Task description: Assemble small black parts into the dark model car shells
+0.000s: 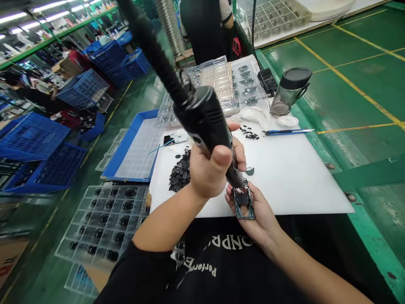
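Note:
My left hand [210,169] is shut around the black body of a handheld rotary tool [202,116], whose thick black cable runs up and away. The tool's metal tip meets the top edge of a small dark metal frame [243,204]. My right hand [257,211] holds that frame low over a white plastic board [294,181]. A heap of dark scrap pieces [181,171] lies on the board left of my left hand, and smaller dark bits [249,134] lie beyond it. A blue-handled utility knife [286,132] rests at the board's far side.
Clear plastic trays of metal parts [243,82] stand beyond the board, beside a dark-lidded glass jar [289,92]. A blue-rimmed tray [136,145] and a clear grid tray [103,221] lie to the left. Blue crates [31,137] and a co-worker [202,29] are farther off.

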`<state>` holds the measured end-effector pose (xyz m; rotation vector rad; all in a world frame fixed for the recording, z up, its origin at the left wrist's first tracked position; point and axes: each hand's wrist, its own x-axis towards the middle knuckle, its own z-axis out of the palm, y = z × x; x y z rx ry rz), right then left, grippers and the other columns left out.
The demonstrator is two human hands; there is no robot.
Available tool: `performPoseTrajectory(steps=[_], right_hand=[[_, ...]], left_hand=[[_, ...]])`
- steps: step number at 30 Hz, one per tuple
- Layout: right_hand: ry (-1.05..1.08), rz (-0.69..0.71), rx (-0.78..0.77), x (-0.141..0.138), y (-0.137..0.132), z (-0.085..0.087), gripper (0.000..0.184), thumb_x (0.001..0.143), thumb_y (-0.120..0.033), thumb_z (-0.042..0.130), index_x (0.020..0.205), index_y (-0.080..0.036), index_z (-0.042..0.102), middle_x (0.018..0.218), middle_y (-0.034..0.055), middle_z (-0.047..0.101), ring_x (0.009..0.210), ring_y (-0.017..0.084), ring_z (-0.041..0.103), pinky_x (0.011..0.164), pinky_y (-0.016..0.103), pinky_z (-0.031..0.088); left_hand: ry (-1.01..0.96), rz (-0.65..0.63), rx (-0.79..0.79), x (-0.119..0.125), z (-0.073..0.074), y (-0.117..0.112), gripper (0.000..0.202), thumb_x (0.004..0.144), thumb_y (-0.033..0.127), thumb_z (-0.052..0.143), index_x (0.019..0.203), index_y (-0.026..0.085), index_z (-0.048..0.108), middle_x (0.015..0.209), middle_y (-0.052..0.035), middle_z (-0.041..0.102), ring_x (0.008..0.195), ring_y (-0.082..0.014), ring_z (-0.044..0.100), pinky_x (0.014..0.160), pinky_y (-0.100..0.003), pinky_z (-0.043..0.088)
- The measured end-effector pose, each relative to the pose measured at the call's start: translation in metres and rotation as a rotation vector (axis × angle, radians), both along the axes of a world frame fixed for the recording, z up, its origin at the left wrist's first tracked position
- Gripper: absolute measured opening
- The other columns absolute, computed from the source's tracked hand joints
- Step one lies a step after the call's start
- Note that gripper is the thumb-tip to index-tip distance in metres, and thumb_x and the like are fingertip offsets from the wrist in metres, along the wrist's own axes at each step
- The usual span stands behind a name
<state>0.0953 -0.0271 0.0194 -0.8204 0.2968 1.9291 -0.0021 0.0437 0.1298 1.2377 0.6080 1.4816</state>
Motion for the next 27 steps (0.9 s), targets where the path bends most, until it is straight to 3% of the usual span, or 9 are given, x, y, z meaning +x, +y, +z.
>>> performPoseTrajectory(steps=[5,11,27], right_hand=[[-0.001,-0.014,-0.011,-0.001,-0.001,-0.001,0.02,0.091,-0.032,0.061,0.097,-0.014,0.066,0.084,0.0075,0.072,0.087,0.022,0.071,0.093,0.038,0.056],[-0.002,-0.015,0.006,-0.002,-0.001,0.002,0.016,0.09,-0.032,0.062,0.092,-0.017,0.066,0.075,0.003,0.069,0.082,0.02,0.07,0.09,0.036,0.057],[-0.008,-0.034,0.037,-0.004,-0.001,0.002,0.015,0.091,-0.031,0.062,0.093,-0.017,0.067,0.082,0.0031,0.07,0.082,0.019,0.07,0.089,0.037,0.057]], left_hand=[[-0.032,0.007,0.013,0.004,-0.014,-0.001,0.061,0.071,0.076,0.061,0.098,0.022,0.058,0.056,0.0058,0.054,0.042,-0.0088,0.053,0.043,-0.023,0.043],[-0.007,0.011,-0.006,0.003,-0.014,-0.003,0.06,0.069,0.075,0.063,0.097,0.022,0.057,0.058,0.0058,0.055,0.043,-0.0089,0.054,0.044,-0.023,0.045],[0.01,0.013,-0.019,0.005,-0.017,-0.007,0.065,0.065,0.076,0.066,0.097,0.021,0.053,0.057,0.0052,0.055,0.044,-0.01,0.053,0.045,-0.024,0.044]])
